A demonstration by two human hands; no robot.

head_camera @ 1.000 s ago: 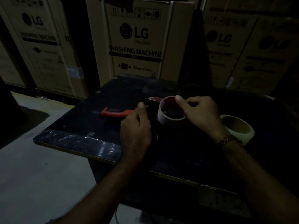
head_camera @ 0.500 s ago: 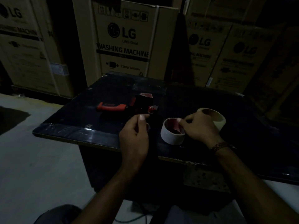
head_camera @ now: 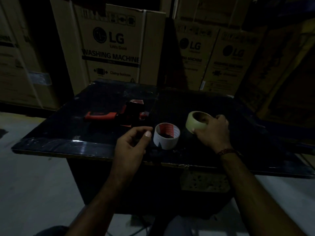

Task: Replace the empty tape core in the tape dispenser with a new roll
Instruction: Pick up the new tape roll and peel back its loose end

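The empty tape core (head_camera: 166,138), white outside with a red lining, lies on the dark table (head_camera: 95,130) near its front edge. Just left of the core hovers my left hand (head_camera: 132,145), fingers loosely curled and holding nothing. My right hand (head_camera: 212,132) grips the new roll of clear tape (head_camera: 196,122), thumb on its outer side and fingers over the far rim. The tape dispenser (head_camera: 119,114), with a red handle and black frame, lies flat on the table behind my left hand.
Large LG washing machine cartons (head_camera: 115,46) stand stacked close behind the table. A pale floor (head_camera: 34,184) lies to the left and below the table. The scene is very dim.
My right hand set the empty core down near the front edge, let go of it and moved right to grip the new roll. My left hand came off the dispenser.
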